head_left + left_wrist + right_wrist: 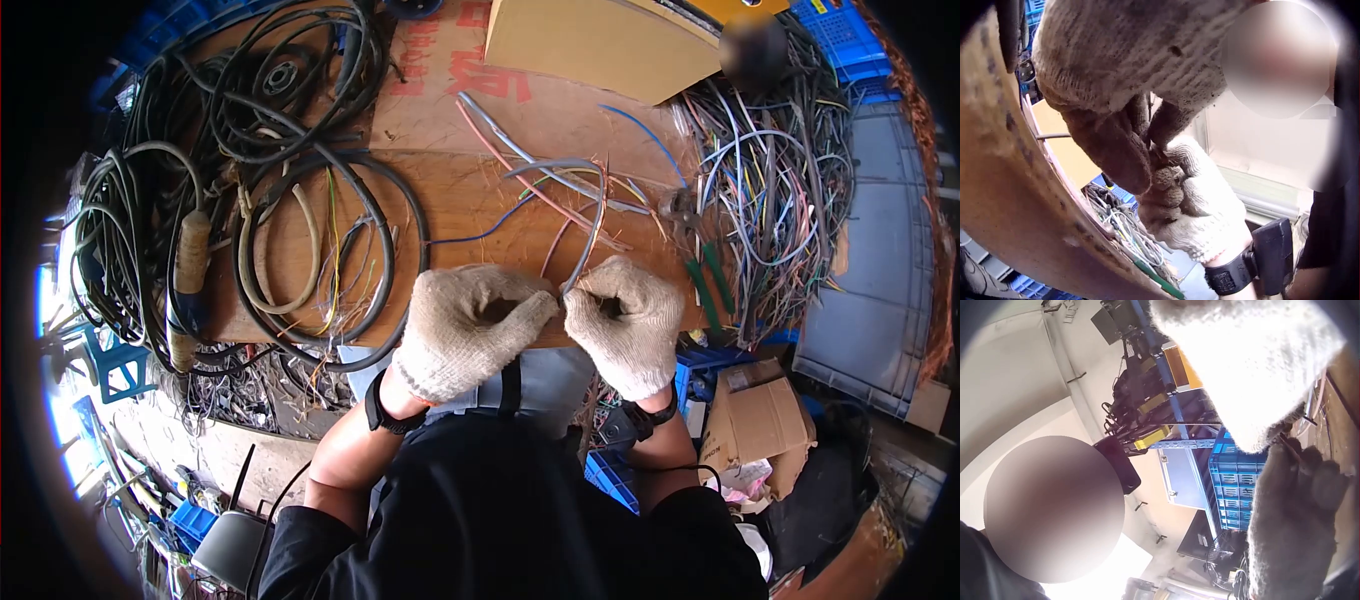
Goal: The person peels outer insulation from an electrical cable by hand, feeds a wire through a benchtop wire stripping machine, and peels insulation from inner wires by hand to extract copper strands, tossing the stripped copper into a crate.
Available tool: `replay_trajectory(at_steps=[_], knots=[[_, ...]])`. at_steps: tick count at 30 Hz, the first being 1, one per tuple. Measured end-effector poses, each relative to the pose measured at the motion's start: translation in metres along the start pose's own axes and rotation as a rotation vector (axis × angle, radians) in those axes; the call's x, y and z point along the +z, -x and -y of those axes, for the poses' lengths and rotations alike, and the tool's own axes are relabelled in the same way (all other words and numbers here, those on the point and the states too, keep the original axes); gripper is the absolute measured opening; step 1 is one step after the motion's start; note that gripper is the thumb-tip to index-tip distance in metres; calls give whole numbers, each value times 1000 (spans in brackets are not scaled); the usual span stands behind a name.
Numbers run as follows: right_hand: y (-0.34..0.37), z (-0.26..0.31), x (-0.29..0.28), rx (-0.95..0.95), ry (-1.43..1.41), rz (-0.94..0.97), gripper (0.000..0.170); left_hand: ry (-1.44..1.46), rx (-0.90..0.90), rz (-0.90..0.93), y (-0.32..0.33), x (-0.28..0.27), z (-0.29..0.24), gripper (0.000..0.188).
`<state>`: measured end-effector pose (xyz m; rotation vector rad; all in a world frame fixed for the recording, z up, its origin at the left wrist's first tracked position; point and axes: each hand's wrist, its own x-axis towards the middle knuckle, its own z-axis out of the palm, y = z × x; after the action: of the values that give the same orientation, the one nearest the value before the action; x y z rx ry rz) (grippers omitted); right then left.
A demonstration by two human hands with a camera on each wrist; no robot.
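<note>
One dark shirt [490,510] is filling the head view's foreground; the left hand [475,325] and right hand [630,318] are pinching one grey cable [590,243] over one wooden table [455,190]. Left wrist: both hands are meeting, seemingly hiding the cable's end. Right wrist: one blue crate [1235,487] is standing beyond.

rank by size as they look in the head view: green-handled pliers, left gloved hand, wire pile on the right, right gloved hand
1. Wire pile
2. Left gloved hand and right gloved hand, too alike to rank
3. Green-handled pliers, long but slim, so least area
</note>
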<state>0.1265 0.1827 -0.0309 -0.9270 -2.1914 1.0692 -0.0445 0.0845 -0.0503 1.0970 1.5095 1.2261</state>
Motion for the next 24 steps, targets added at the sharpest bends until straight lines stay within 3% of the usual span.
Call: replay_trajectory(at_steps=[8, 10, 14, 19, 24], knots=[[1, 5, 3, -54, 61, 5, 12, -161, 1, 79, -4, -4, -9, 20], [2, 6, 4, -46, 83, 18, 12, -370, 145, 68, -4, -3, -5, 18], [4, 4, 3, 20, 60, 65, 11, -367, 72, 117, -3, -6, -10, 17], [-1, 2, -2, 54, -100, 143, 7, 50, -82, 155, -3, -8, -3, 21], [-2, -13, -1, 165, -278, 232, 1, 214, -226, 246, -7, -12, -3, 16]])
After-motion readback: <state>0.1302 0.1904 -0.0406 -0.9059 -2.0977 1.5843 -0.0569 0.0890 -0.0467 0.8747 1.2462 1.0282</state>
